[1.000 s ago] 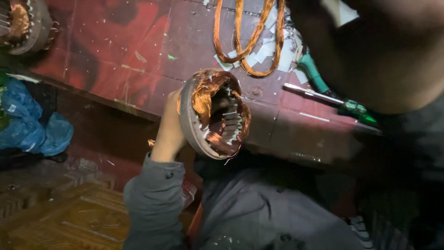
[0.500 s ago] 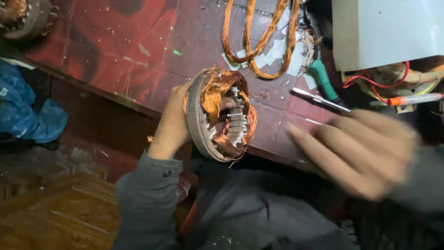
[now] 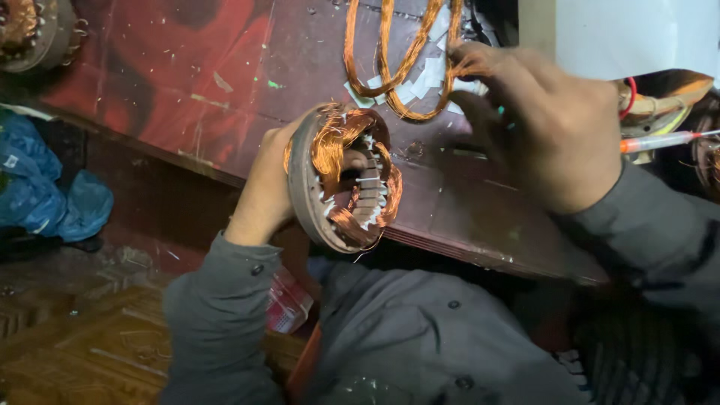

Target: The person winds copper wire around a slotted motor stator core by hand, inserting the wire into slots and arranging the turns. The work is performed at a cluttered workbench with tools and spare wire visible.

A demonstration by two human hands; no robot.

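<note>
At the far left, a second wound stator [image 3: 30,34] sits partly out of frame on the red-stained workbench [image 3: 187,90], above a crumpled blue cloth [image 3: 45,199] on the floor below. Centre-left, the left hand [image 3: 266,187] grips one round motor stator [image 3: 341,176] by its outer rim, fingers curled around the back, holding it on edge at the bench's front edge with its copper windings and slots facing the camera. Just above it, loose loops of copper wire coil [image 3: 397,60] lie on the bench over several small white paper slips [image 3: 420,79]. To the right, the right hand [image 3: 540,127] reaches over the bench, fingertips pinched on the coil's right-hand strands. At far right, one orange-tipped pen [image 3: 660,141] lies beside a pale box [image 3: 637,37].
</note>
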